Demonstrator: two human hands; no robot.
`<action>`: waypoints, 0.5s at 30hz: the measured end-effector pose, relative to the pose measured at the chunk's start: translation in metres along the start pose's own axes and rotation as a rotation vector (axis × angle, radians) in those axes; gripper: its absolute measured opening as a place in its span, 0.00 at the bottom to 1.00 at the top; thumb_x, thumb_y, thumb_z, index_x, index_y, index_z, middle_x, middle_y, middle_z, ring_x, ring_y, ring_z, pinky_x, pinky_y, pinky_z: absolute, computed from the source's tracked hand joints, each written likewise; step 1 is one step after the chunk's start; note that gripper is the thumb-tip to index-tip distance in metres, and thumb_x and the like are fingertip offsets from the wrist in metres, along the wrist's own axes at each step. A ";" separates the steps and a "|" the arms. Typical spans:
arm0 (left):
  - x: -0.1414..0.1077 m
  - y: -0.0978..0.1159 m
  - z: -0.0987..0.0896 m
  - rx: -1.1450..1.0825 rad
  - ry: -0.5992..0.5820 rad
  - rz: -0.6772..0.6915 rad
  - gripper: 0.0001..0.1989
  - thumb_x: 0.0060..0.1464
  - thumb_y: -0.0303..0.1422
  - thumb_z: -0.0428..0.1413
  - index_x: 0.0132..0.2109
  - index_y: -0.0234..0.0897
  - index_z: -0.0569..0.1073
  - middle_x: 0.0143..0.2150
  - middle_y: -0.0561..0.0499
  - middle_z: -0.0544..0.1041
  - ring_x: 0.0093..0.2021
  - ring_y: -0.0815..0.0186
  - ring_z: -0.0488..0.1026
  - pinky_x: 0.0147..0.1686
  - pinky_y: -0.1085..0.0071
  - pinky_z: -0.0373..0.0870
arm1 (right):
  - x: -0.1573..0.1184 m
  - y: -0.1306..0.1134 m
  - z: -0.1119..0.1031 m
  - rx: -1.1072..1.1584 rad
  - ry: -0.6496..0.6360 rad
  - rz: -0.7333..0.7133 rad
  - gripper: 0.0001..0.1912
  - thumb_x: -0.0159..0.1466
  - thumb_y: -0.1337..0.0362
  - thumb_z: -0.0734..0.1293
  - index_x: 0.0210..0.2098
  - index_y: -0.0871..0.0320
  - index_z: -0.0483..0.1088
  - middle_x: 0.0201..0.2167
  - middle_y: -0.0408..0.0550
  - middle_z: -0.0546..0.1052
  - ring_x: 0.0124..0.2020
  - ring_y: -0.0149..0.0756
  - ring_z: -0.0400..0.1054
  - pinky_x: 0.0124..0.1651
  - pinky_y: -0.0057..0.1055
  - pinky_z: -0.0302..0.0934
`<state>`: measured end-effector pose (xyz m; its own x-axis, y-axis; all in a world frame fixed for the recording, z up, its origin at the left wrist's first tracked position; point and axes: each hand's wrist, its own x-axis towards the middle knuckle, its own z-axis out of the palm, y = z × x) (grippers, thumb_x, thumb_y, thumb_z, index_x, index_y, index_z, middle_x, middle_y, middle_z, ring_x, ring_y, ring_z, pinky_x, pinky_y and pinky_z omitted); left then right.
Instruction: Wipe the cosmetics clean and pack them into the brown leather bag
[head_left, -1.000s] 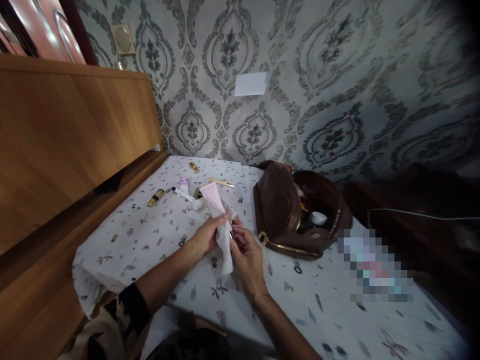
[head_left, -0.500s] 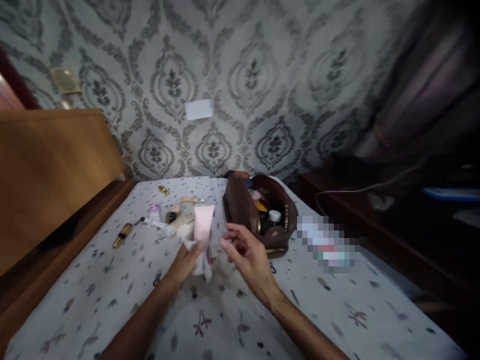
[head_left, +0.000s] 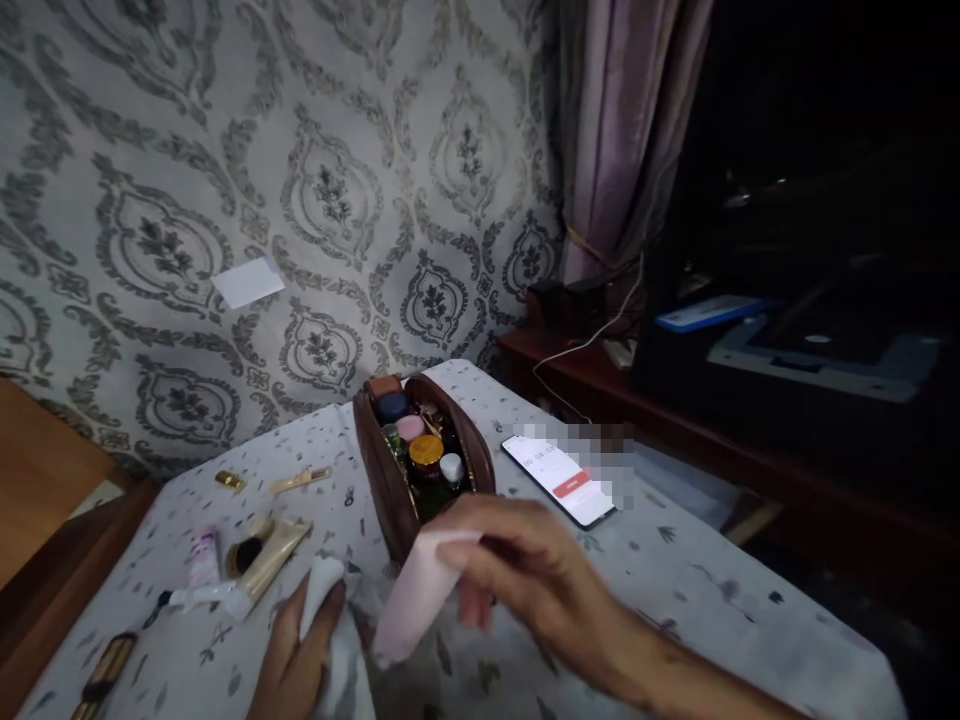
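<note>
Between the thumb and fingers of my right hand [head_left: 540, 575] is the flat end of a pale pink squeeze tube [head_left: 420, 598], its other end slanting down to the left. A white cloth [head_left: 341, 650] is bunched in the closed fingers of my left hand [head_left: 300, 640], just left of the tube. Behind my right hand stands an unzipped brown leather bag [head_left: 386, 490]. Inside it I see an amber jar with a gold lid [head_left: 426, 455], a small white-capped jar [head_left: 451, 467], a pink round lid [head_left: 410, 429] and a dark blue one [head_left: 391, 406].
A beige tube [head_left: 277, 555], a purple-white tube [head_left: 203, 560], a gold-and-black item [head_left: 111, 670] and a small gold piece [head_left: 230, 481] lie on the patterned sheet at left. A lit phone [head_left: 559, 478] lies right of the bag. A dark red shelf [head_left: 675, 440] borders the right side.
The pink tube has passed from my left hand to my right, which was empty before. My left hand keeps the cloth. The view has turned to the right.
</note>
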<state>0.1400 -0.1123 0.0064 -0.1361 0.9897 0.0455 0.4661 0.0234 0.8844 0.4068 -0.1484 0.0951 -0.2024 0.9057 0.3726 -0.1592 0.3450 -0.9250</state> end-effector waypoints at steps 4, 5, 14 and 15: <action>0.037 0.044 -0.016 0.113 0.000 0.216 0.24 0.54 0.51 0.55 0.50 0.38 0.76 0.42 0.47 0.82 0.45 0.54 0.78 0.37 0.68 0.76 | 0.012 -0.026 -0.053 -0.139 0.370 -0.124 0.13 0.66 0.55 0.67 0.33 0.58 0.74 0.17 0.41 0.71 0.18 0.28 0.67 0.22 0.23 0.64; 0.050 0.059 -0.020 0.187 -0.053 0.376 0.21 0.55 0.49 0.54 0.47 0.39 0.77 0.45 0.47 0.81 0.49 0.53 0.76 0.42 0.68 0.76 | 0.016 -0.030 -0.064 -0.164 0.449 -0.188 0.12 0.66 0.56 0.67 0.32 0.57 0.74 0.17 0.40 0.71 0.18 0.28 0.67 0.22 0.23 0.64; 0.155 0.181 0.027 0.718 -0.437 1.051 0.19 0.54 0.29 0.45 0.44 0.41 0.79 0.45 0.48 0.81 0.51 0.57 0.74 0.52 0.64 0.69 | 0.085 -0.015 -0.101 -0.183 0.495 -0.407 0.15 0.64 0.51 0.69 0.31 0.58 0.71 0.20 0.39 0.71 0.20 0.26 0.68 0.23 0.22 0.65; 0.162 0.184 0.035 0.780 -0.515 1.046 0.18 0.53 0.28 0.46 0.42 0.42 0.80 0.43 0.49 0.82 0.49 0.59 0.75 0.51 0.66 0.69 | 0.094 -0.010 -0.102 -0.190 0.462 -0.402 0.16 0.64 0.51 0.68 0.31 0.58 0.71 0.20 0.38 0.71 0.21 0.26 0.68 0.23 0.21 0.65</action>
<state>0.2346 0.0571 0.1601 0.8240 0.5335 0.1908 0.5333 -0.8440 0.0573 0.4878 -0.0412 0.1319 0.2817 0.6949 0.6617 0.0462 0.6790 -0.7327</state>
